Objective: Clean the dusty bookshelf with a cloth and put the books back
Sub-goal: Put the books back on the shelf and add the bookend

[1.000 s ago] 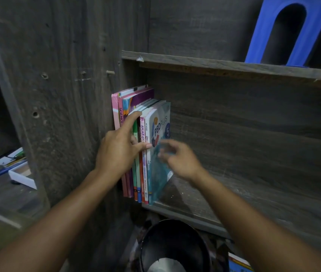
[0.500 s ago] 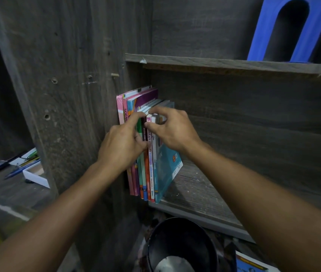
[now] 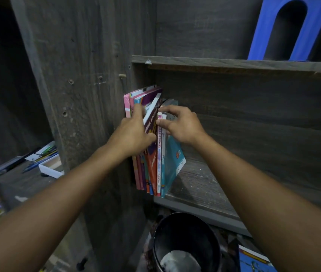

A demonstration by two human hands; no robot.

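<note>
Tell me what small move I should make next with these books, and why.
Probably tip the purple book, held in your left grip, upright, while your right grip steadies the thin spines it pinches: that book leans slanted among upright ones.

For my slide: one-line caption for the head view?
Left hand and right hand grip books at the left end of the shelf, above a black bin.

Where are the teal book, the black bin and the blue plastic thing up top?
teal book (image 3: 173,160), head view, front cover.
black bin (image 3: 185,232), head view, inner wall.
blue plastic thing (image 3: 259,36), head view, left leg.
</note>
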